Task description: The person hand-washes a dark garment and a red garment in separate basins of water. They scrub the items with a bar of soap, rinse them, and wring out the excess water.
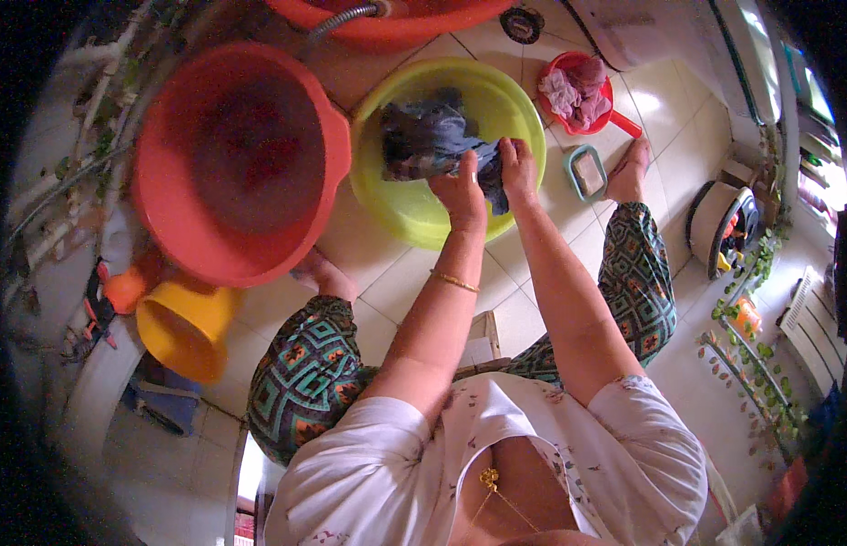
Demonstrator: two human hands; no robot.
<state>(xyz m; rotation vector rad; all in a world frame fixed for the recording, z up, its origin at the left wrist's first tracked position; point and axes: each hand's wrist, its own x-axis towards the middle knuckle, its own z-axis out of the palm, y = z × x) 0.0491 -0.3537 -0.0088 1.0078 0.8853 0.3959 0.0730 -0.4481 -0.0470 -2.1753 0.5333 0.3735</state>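
A dark, wet-looking cloth (430, 136) is bunched over the yellow-green plastic basin (423, 228) in front of me. My left hand (462, 191) grips it from the near side, thumb raised along the fabric. Right beside it, my right hand (519, 167) is closed on the same cloth near the basin's right side. A loose end of the fabric hangs down between the two hands. The far part of the cloth spreads toward the basin's left wall; whether it rests on the bottom is hard to tell.
A large red tub (239, 164) holding dark liquid stands at the left. Pink cloths (577, 95) fill a small red long-handled dipper (625, 125) at the upper right. Below that sits a teal-edged soap dish (587, 174). A yellow bucket (185, 334) lies tilted at lower left.
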